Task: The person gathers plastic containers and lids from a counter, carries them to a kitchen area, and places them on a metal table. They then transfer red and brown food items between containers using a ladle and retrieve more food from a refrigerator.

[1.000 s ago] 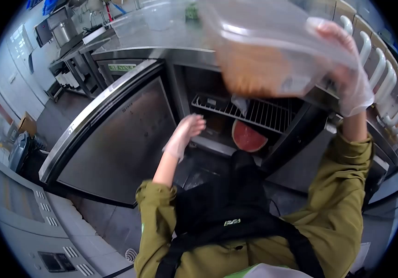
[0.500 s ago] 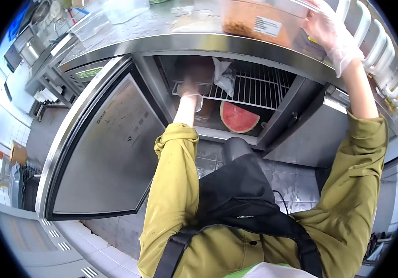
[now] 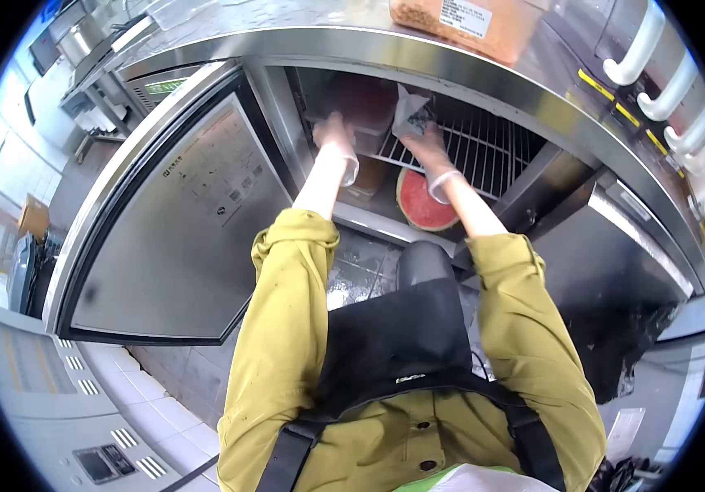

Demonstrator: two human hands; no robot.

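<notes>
Both my hands, in clear gloves, reach into an undercounter fridge. At the shelf's left end, my left hand [image 3: 336, 135] has its fingers curled at the front edge of a clear plastic container [image 3: 373, 123] with dark reddish contents. Beside it, my right hand [image 3: 428, 150] closes on a white plastic bag [image 3: 408, 111] with something dark in it; its fingertips are partly hidden. Under the wire shelf [image 3: 483, 160] lies a cut watermelon [image 3: 422, 199], red side showing, partly behind my right wrist. Another container [image 3: 366, 179] stands at the lower left.
On the steel counter [image 3: 287, 39] above stands a clear tub [image 3: 483, 25] with brown contents and a white label. The fridge door [image 3: 172, 221] hangs open at left; another steel door [image 3: 606, 246] stands at right. White curved pipes [image 3: 672, 90] line the upper right.
My right hand has left the labelled tub on the counter and come down into the fridge to the white bag. My left hand stays at the container. The view has shifted.
</notes>
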